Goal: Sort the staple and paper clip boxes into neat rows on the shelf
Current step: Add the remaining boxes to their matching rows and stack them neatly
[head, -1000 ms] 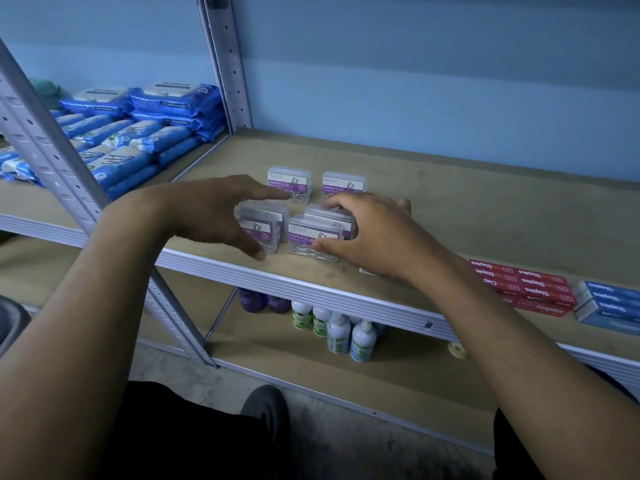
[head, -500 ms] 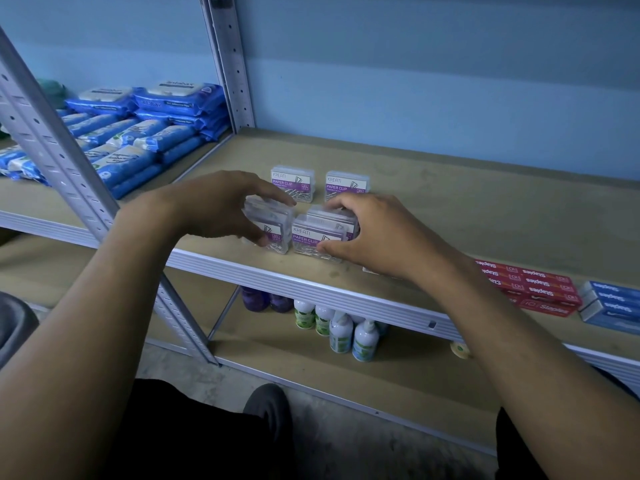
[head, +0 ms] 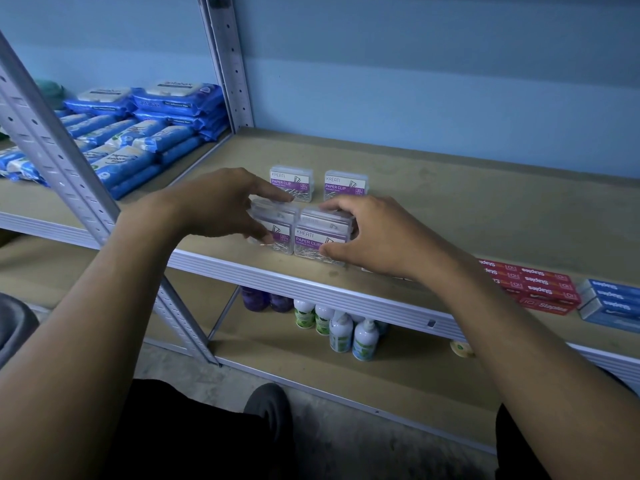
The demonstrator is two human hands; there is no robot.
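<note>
Near the front edge of the shelf [head: 450, 209], the left hand [head: 214, 202] curls thumb and fingers round a stack of clear paper clip boxes [head: 277, 223], while the right hand [head: 374, 237] grips a second stack [head: 320, 237] touching it on the right. To the right lie red staple boxes [head: 533, 285] and blue staple boxes [head: 613, 303]. Just behind the hands stand two more paper clip boxes [head: 292, 183], side by side, slightly apart.
</note>
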